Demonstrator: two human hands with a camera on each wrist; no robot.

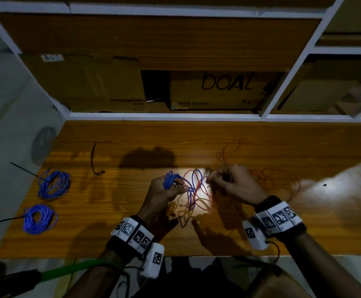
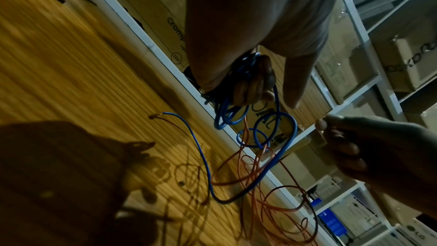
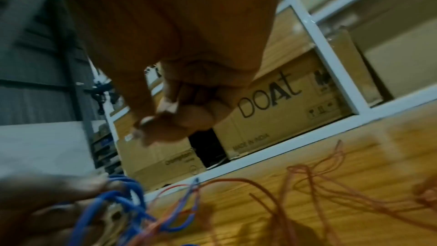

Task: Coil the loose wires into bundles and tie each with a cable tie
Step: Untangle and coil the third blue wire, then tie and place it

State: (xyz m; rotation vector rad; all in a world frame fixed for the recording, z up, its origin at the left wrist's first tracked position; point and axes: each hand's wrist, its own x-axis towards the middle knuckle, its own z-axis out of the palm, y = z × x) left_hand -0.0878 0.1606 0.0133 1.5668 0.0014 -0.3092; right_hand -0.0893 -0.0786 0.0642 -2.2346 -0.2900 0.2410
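My left hand (image 1: 179,183) grips a small coil of blue wire (image 1: 169,179) wound round its fingers, seen close up as the blue coil (image 2: 246,68). The blue wire's loose tail (image 2: 203,156) loops down to the table, tangled with thin red wire (image 1: 198,196). My right hand (image 1: 211,179) hovers just right of these loops. Its fingers are curled and the thumb presses the forefinger (image 3: 146,121); no wire plainly shows in the pinch. More red wire (image 1: 272,183) sprawls on the table to the right.
Two tied blue bundles (image 1: 53,184) (image 1: 38,219) lie at the wooden table's (image 1: 132,136) left end, black tie tails sticking out. A loose black cable tie (image 1: 93,160) lies behind them. Cardboard boxes (image 1: 224,89) fill the white-framed shelf behind the table.
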